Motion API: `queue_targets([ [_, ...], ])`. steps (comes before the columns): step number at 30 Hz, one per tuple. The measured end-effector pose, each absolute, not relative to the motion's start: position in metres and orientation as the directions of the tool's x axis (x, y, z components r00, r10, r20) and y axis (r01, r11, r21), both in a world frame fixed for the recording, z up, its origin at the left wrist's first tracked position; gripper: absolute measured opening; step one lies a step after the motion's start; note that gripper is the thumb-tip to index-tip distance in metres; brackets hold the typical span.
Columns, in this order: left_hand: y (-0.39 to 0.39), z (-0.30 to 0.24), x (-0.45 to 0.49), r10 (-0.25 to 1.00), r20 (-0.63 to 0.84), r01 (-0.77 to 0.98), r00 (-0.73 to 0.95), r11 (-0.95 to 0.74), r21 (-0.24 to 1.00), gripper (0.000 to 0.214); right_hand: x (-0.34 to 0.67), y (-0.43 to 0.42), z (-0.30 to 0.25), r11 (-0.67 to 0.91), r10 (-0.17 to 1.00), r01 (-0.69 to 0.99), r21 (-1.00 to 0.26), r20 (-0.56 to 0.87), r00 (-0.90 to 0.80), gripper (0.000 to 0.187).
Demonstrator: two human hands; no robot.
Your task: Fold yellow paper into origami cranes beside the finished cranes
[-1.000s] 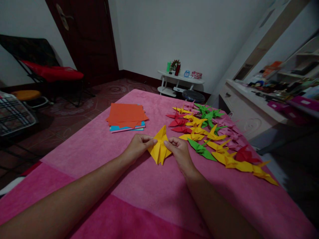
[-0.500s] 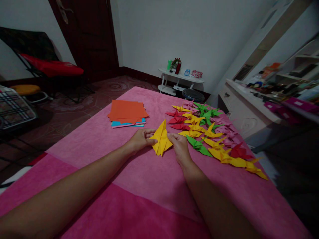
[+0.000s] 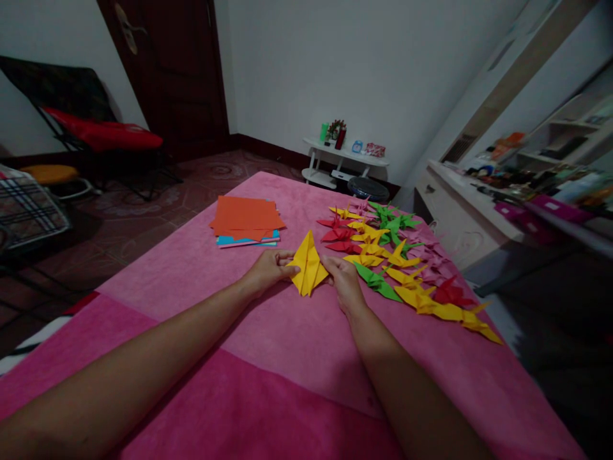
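Observation:
A partly folded yellow paper piece (image 3: 308, 270) lies on the pink cloth (image 3: 287, 345) in front of me. My left hand (image 3: 268, 271) pinches its left edge with closed fingers. My right hand (image 3: 343, 282) grips its right edge, fingers curled. To the right of my hands lie several folded paper cranes (image 3: 397, 262) in yellow, red, green and pink. A stack of flat paper sheets (image 3: 246, 220), orange on top, rests beyond my left hand.
A dark door (image 3: 177, 70) and a folding chair with a red cushion (image 3: 100, 137) stand at the far left. A small white table (image 3: 342, 163) sits against the back wall. A cluttered white counter (image 3: 483, 198) runs along the right.
The yellow paper has been pressed narrower between my hands. The view has shifted slightly, and my hands stay on the paper.

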State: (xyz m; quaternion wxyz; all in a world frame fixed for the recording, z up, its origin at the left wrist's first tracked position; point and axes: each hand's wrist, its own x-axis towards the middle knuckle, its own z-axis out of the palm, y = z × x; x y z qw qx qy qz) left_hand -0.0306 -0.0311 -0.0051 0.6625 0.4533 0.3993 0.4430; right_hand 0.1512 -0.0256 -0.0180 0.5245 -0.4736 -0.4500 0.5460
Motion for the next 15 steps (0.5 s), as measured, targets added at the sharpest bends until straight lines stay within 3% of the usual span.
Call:
queue_targets([
  [7,-0.0322,-0.0057,-0.0272,0.958,-0.116,-0.221,0.262,0.177,0.959,0.044,0.1504,-0.0238,-0.0227,-0.014,1.000,-0.110,-0.994,-0.015,0.010,0.025],
  [15,-0.0322,-0.0119,-0.0245,0.959,-0.059,-0.145,0.277,0.103,0.984,0.032,0.1478,-0.0230,-0.0248,-0.027,0.998,-0.081,-0.996,-0.022,-0.061,0.024],
])
